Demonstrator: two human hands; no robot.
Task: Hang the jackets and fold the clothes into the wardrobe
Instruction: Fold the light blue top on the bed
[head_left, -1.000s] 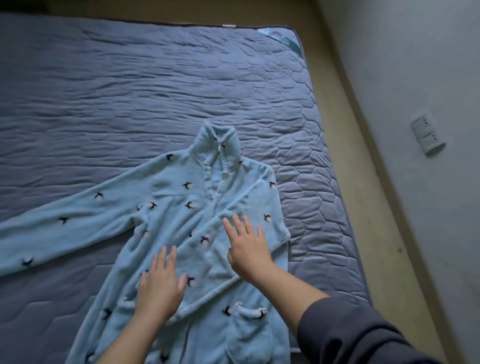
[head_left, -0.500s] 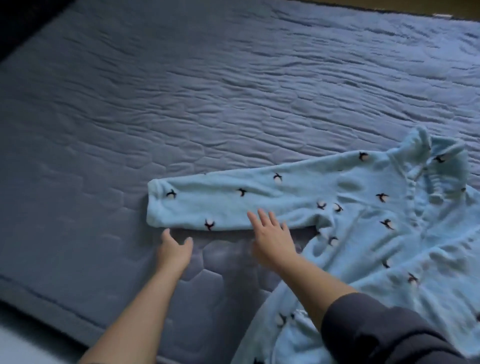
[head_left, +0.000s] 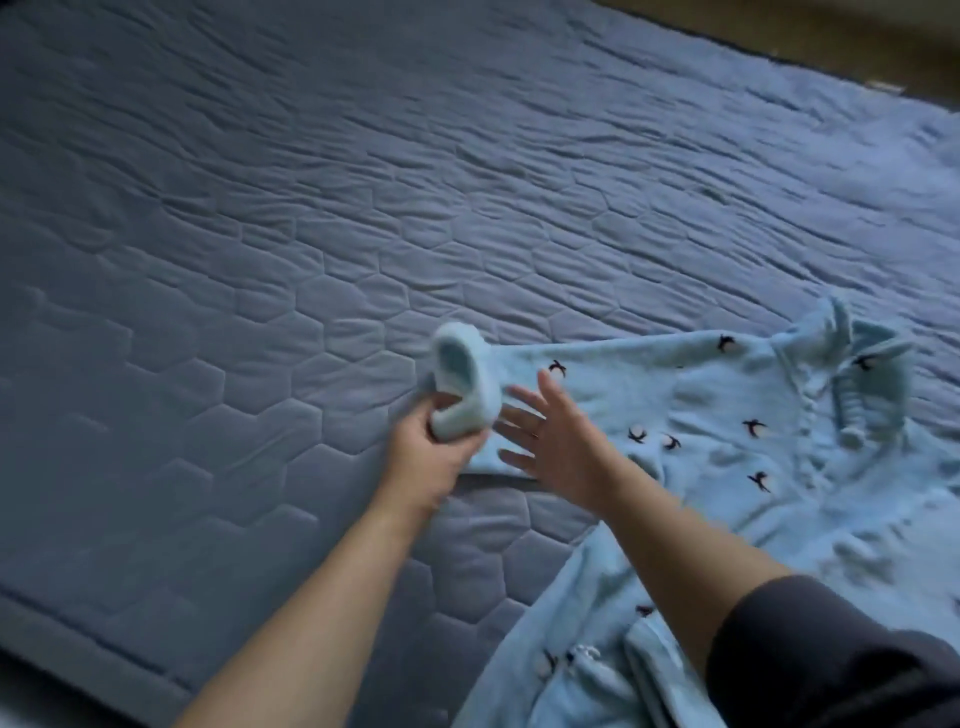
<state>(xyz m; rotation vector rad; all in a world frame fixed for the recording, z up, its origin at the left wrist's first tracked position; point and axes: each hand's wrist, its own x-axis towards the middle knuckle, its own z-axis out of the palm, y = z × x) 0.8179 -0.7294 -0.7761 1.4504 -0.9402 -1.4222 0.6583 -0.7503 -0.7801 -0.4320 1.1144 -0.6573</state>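
A light blue fleece robe (head_left: 727, 467) with small black bird prints lies spread on the grey quilted mattress (head_left: 363, 208), filling the right and lower right of the view. Its collar points toward the far right. My left hand (head_left: 431, 457) grips the cuff (head_left: 462, 384) of the robe's sleeve and has it lifted off the mattress, the cuff's opening facing up. My right hand (head_left: 556, 436) is just right of it with fingers spread and straight, over the sleeve. Motion blur softens both hands.
The mattress stretches far to the left and back, its near edge (head_left: 78, 639) running across the lower left. A strip of tan floor (head_left: 831, 36) shows beyond the mattress at the top right. A dark sleeve (head_left: 831, 660) covers my right upper arm.
The view swung left from the robe's body to its sleeve. My left hand has taken hold of the cuff and carried it right, shortening the sleeve. My right hand lifted and spread.
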